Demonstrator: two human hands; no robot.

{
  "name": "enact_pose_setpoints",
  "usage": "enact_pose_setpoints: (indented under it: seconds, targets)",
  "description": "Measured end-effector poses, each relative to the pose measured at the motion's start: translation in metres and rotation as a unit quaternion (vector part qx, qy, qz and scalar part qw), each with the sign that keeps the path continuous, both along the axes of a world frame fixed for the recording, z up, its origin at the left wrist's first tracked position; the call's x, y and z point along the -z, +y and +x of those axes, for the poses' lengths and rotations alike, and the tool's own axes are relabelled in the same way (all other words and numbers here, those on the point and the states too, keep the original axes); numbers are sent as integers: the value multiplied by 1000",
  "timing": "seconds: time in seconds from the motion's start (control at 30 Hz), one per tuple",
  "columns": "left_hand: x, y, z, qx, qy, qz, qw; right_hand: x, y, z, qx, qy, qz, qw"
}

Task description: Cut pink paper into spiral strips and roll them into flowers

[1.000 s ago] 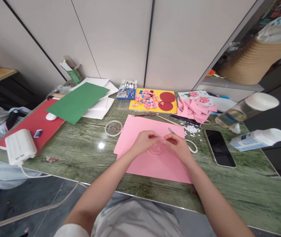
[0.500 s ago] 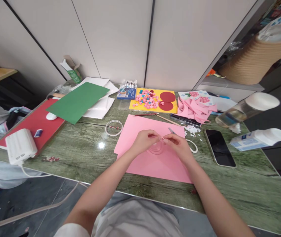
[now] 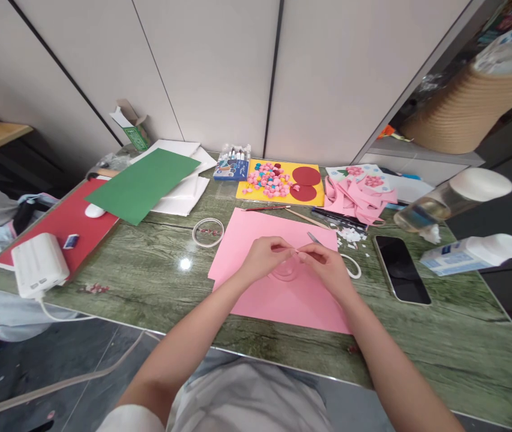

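My left hand (image 3: pixel 267 255) and my right hand (image 3: pixel 325 267) meet over sheets of pink paper (image 3: pixel 278 306). Their fingertips pinch together on a small pink piece, mostly hidden by the fingers; it looks like paper. Just below them a clear round ring, like a roll of tape (image 3: pixel 284 273), lies on the pink paper. Scissors (image 3: pixel 355 267) with white handles lie partly under my right hand, their blade tip showing beyond it. Behind, a yellow sheet (image 3: pixel 242 191) bears many small pink, blue and dark red rolled paper pieces (image 3: pixel 270 180) and two dark red paper circles (image 3: pixel 306 176).
Pink paper strips (image 3: pixel 359 198) lie behind white scraps (image 3: pixel 350 236). A phone (image 3: pixel 402 270), a bottle (image 3: pixel 476 252) and a tilted clear container (image 3: pixel 454 198) stand or lie right. Leftward are a tape ring (image 3: pixel 195 233), green sheet (image 3: pixel 145 185) and white power bank (image 3: pixel 39 264).
Both hands stay in the same place, fingertips still together, with only a slight shift of the fingers. The view moves very slightly.
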State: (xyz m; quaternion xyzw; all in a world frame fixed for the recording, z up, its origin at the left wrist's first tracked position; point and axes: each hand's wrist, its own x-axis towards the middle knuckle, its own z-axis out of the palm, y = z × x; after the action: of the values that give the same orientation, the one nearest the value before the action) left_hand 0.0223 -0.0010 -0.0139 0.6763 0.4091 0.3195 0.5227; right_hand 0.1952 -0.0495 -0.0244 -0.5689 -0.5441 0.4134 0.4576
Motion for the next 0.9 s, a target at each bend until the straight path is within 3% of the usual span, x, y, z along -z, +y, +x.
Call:
enact_pose_setpoints:
  seconds: [0.9]
  targets:
    - [0,1,0,-4,6,1,1000,-1,0,0,-4,-23,9,1000]
